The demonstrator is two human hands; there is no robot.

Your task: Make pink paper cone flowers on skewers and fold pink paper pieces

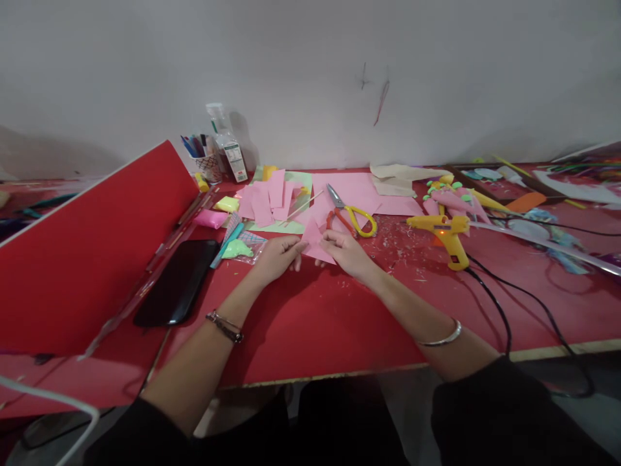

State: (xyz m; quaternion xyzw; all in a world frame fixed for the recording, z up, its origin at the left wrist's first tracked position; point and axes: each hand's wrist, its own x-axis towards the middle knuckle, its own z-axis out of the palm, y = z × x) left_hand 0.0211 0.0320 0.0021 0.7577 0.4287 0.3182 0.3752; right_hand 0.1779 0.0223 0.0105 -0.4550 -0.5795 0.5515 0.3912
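Note:
Between my two hands, a little above the red table (310, 336), is a pink piece of paper (314, 241) with a pointed top. My left hand (279, 257) pinches its left edge with thumb and fingers. On the other side my right hand (348, 254) grips the same piece, fingers curled over it. Just beyond them lie scissors (356, 217) with one red and one yellow handle, blades pointing away. Several cut pink strips (264, 200) and a large pink sheet (347, 188) are spread behind my hands.
A yellow glue gun (449, 236), its light glowing orange, stands at right with a black cord. At left are a black phone (177, 281), a red board (101, 252) leaning upright, and coloured clay packets (211, 219). A bottle (228, 142) and pen cup (206, 162) stand against the wall.

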